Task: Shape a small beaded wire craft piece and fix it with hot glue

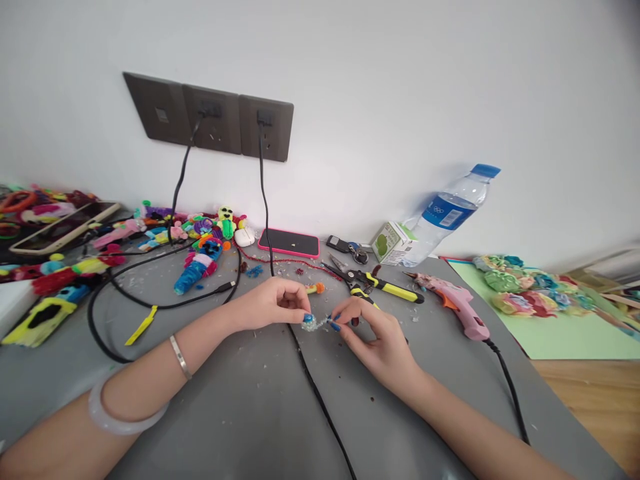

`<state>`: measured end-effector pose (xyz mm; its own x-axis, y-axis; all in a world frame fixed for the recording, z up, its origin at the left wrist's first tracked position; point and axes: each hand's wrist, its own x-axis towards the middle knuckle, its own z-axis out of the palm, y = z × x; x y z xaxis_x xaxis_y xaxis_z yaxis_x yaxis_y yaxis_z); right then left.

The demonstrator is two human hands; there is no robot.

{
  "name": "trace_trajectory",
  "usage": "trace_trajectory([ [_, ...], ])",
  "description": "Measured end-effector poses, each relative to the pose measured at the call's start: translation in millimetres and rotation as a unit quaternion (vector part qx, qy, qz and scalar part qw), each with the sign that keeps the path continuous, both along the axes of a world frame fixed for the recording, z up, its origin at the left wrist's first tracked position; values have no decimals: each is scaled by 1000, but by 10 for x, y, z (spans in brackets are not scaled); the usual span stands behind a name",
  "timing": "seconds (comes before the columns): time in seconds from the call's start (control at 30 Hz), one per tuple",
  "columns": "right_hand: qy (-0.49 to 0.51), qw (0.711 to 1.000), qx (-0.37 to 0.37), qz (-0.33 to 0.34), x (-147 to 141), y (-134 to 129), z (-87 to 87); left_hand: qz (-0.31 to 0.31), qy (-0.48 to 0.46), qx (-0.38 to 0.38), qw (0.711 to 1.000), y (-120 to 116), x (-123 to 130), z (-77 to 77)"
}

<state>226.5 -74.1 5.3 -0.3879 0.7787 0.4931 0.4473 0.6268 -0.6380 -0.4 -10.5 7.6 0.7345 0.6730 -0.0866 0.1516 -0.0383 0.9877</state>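
Observation:
A small clear, pale glittery strand [316, 324] stretches between my two hands, low over the grey table. My left hand [280, 305] pinches its left end between thumb and forefinger. At its right end, the fingertips of my right hand [373, 337] are pressed together on it. Just behind the fingers lies a small orange and yellow piece [315, 288]. Pliers with black and yellow handles [390, 285] rest behind my right hand. Small blue bits [254, 271] and a dark red strand [285, 259] lie farther back.
Fuzzy colourful figures [197, 263] and a phone [65, 230] lie at left. Black cables [320, 393] cross the grey table [210, 427]. Along the wall are a pink-edged phone [289, 243], keys, a small box [393, 242] and a bottle [450, 213]. A pink glue gun [455, 303] lies right.

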Motion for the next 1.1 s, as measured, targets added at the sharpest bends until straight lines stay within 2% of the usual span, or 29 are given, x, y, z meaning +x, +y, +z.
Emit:
trace_trajectory([
  [0.27,-14,1000,-19,-8,14,0,-14,-15,18,14,1000,4,-13,15],
  [0.43,-35,999,-1,-2,17,-3,-23,-27,30,24,999,-1,-21,4],
  [0.77,-68,997,-12,16,15,-10,-48,-61,58,88,993,-10,-21,0],
  [1.1,-76,997,-20,20,13,-7,-37,-72,58,84,992,-21,-18,9],
])
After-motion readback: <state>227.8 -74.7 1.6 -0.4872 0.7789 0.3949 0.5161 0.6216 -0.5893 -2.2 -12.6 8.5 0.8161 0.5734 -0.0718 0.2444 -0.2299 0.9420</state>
